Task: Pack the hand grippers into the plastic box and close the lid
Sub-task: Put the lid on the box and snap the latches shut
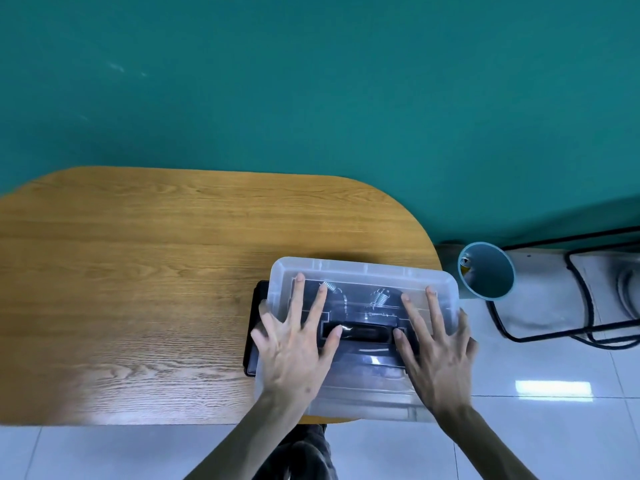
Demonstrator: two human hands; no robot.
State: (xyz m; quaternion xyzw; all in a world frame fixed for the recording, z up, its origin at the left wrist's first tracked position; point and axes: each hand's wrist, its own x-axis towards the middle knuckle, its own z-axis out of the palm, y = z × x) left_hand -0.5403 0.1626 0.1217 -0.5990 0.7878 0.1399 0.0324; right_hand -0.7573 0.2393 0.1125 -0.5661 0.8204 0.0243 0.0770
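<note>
A clear plastic box (363, 271) sits at the right end of the wooden table (156, 271), with its clear lid (367, 344) lying on top. Through the lid I see hand grippers (379, 299) with silver springs and dark handles inside. My left hand (294, 344) lies flat on the left half of the lid, fingers spread. On the right half my right hand (433, 351) rests the same way. Neither hand holds anything. A black latch (254, 327) sticks out at the box's left side.
The box's right end overhangs the table's rounded edge. A blue-grey cylinder (485, 271) stands on the white tiled floor to the right, beside a black wire frame (571, 292). A teal wall rises behind the table.
</note>
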